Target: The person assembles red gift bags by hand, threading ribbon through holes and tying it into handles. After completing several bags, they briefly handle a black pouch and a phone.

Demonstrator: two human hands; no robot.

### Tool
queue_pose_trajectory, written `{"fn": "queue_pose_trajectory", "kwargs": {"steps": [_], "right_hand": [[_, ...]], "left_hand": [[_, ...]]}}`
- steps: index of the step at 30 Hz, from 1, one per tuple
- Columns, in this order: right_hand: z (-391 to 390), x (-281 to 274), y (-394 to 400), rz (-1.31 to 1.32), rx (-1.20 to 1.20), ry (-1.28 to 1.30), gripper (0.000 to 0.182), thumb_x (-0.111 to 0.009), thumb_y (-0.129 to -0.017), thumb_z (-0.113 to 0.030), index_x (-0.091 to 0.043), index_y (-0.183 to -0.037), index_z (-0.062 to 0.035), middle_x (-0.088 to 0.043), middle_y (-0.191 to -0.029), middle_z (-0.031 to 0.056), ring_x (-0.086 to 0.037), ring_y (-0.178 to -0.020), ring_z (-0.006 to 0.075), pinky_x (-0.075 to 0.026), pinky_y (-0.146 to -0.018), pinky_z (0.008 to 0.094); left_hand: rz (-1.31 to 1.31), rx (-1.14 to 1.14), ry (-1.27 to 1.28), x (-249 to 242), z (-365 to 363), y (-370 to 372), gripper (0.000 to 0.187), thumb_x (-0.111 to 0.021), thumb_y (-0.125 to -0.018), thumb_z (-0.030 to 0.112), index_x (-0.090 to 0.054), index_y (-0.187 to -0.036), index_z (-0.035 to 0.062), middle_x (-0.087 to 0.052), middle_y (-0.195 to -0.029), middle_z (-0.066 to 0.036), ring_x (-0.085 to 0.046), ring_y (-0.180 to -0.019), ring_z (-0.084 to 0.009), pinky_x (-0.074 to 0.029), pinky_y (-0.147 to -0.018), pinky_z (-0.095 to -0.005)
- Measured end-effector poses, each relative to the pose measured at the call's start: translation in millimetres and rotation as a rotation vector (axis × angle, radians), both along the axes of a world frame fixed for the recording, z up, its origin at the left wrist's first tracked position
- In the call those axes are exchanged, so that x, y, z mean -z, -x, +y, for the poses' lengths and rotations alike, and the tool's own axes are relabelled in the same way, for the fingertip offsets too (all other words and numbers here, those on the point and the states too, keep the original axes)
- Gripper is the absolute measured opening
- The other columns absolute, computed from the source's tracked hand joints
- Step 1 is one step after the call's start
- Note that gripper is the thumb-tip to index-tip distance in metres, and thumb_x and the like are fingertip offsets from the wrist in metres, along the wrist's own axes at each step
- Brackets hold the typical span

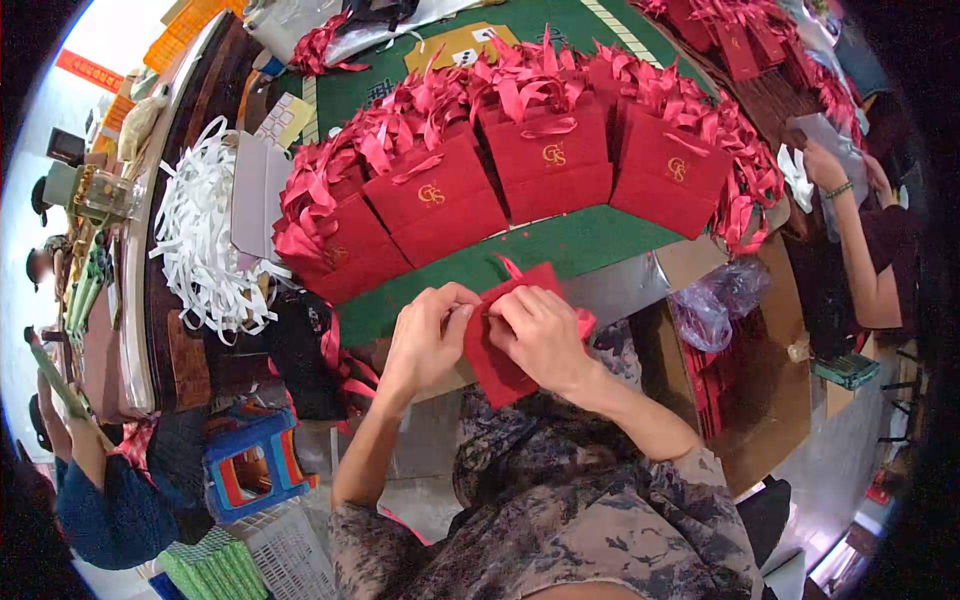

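Observation:
A small red gift bag (500, 375) is held in front of my body at the near edge of the table, tilted, with a short pink-red ribbon end (510, 266) sticking up from its top. My right hand (540, 335) is closed over the bag's upper part, fingertips pinched on it. At the bag's left edge, my left hand (432, 330) is closed in a pinch; what lies between its fingertips is too small to make out. Beyond my hands stand several rows of matching red bags (555, 175) with gold lettering and pink-red ribbon handles.
White ribbons (210, 240) spill from a box at the left. An open cardboard box (765, 400) with red bags inside and a purple plastic bag (705, 310) stands at the right. A co-worker's arm (860, 250) is beyond it. A blue stool (255, 460) is lower left.

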State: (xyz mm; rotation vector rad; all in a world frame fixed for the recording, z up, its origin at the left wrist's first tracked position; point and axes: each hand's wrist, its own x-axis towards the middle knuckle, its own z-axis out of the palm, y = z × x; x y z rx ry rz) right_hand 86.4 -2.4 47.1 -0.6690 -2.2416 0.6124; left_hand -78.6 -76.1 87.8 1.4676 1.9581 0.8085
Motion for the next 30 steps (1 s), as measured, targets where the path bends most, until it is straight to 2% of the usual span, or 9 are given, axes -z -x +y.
{"fn": "queue_pose_trajectory", "kwargs": {"steps": [5, 7, 11, 13, 18, 20, 26, 27, 30], "right_hand": [[-6, 2, 5, -0.072, 0.092, 0.100, 0.019, -0.075, -0.073, -0.009, -0.058, -0.082, -0.0041, -0.061, -0.079, 0.0122, -0.063, -0.075, 0.0326, -0.050, -0.067, 0.0434], [-4, 2, 6, -0.104, 0.090, 0.210, 0.019, -0.075, -0.075, -0.011, -0.060, -0.083, -0.0030, -0.063, -0.080, 0.0132, -0.064, -0.076, 0.0331, -0.051, -0.067, 0.0437], [2, -6, 5, -0.179, 0.071, 0.403, 0.023, -0.075, -0.079, -0.018, -0.063, -0.085, -0.0001, -0.069, -0.084, 0.0156, -0.068, -0.078, 0.0335, -0.053, -0.067, 0.0433], [4, -12, 5, -0.188, 0.058, 0.414, 0.021, -0.075, -0.080, -0.017, -0.063, -0.085, -0.0004, -0.070, -0.085, 0.0159, -0.068, -0.078, 0.0337, -0.053, -0.067, 0.0433], [0, -9, 1, -0.043, 0.054, 0.362, 0.017, -0.073, -0.084, -0.015, -0.063, -0.087, -0.0019, -0.070, -0.085, 0.0157, -0.068, -0.078, 0.0342, -0.053, -0.067, 0.0434], [-4, -20, -1, 0.029, 0.062, 0.529, 0.014, -0.071, -0.087, -0.013, -0.063, -0.090, -0.0028, -0.070, -0.085, 0.0151, -0.069, -0.078, 0.0339, -0.053, -0.067, 0.0423], [10, -17, -12, -0.039, -0.040, 0.428, 0.014, -0.071, -0.089, -0.014, -0.063, -0.093, -0.0027, -0.070, -0.085, 0.0139, -0.069, -0.076, 0.0307, -0.053, -0.067, 0.0391], [17, -24, -16, -0.035, -0.013, 0.471, 0.015, -0.072, -0.089, -0.016, -0.064, -0.091, -0.0028, -0.069, -0.083, 0.0131, -0.069, -0.074, 0.0285, -0.052, -0.066, 0.0372], [46, -30, -24, -0.001, 0.137, 0.323, 0.016, -0.071, -0.089, -0.017, -0.066, -0.090, -0.0024, -0.068, -0.083, 0.0128, -0.068, -0.073, 0.0262, -0.052, -0.064, 0.0347]], "left_hand": [[0.077, 0.005, -0.048, -1, 0, -8, 0.011, -0.062, -0.091, 0.006, -0.068, -0.100, 0.0018, -0.062, -0.078, -0.013, -0.060, -0.065, -0.0223, -0.048, -0.062, -0.0332], [0.074, -0.005, -0.090, -5, -2, -17, 0.010, -0.062, -0.088, 0.006, -0.067, -0.096, 0.0031, -0.065, -0.083, -0.016, -0.059, -0.079, -0.0342, -0.048, -0.071, -0.0439], [0.126, -0.022, -0.147, 0, -5, -25, 0.011, -0.063, -0.085, 0.004, -0.066, -0.096, 0.0032, -0.066, -0.082, -0.014, -0.058, -0.078, -0.0333, -0.048, -0.071, -0.0424], [0.280, 0.024, -0.230, 3, -7, -28, 0.013, -0.062, -0.085, 0.003, -0.065, -0.098, 0.0034, -0.067, -0.083, -0.014, -0.058, -0.079, -0.0334, -0.048, -0.071, -0.0421], [0.168, -0.043, -0.205, -1, -6, -24, 0.015, -0.064, -0.085, 0.002, -0.068, -0.099, 0.0043, -0.065, -0.082, -0.013, -0.058, -0.077, -0.0303, -0.050, -0.069, -0.0390], [0.077, -0.070, -0.152, 1, -5, -23, 0.016, -0.064, -0.085, 0.002, -0.067, -0.100, 0.0043, -0.066, -0.082, -0.012, -0.058, -0.079, -0.0310, -0.049, -0.070, -0.0394], [0.097, 0.012, -0.149, 11, -5, -20, 0.016, -0.065, -0.085, 0.003, -0.067, -0.101, 0.0048, -0.067, -0.082, -0.011, -0.060, -0.079, -0.0294, -0.050, -0.073, -0.0385], [0.081, 0.012, -0.144, 13, -6, -19, 0.016, -0.066, -0.084, 0.004, -0.067, -0.100, 0.0051, -0.067, -0.083, -0.011, -0.060, -0.080, -0.0291, -0.051, -0.074, -0.0382], [0.063, 0.036, -0.152, 9, -7, -22, 0.018, -0.071, -0.082, 0.008, -0.068, -0.099, 0.0062, -0.067, -0.084, -0.010, -0.061, -0.083, -0.0287, -0.051, -0.076, -0.0379]]}}
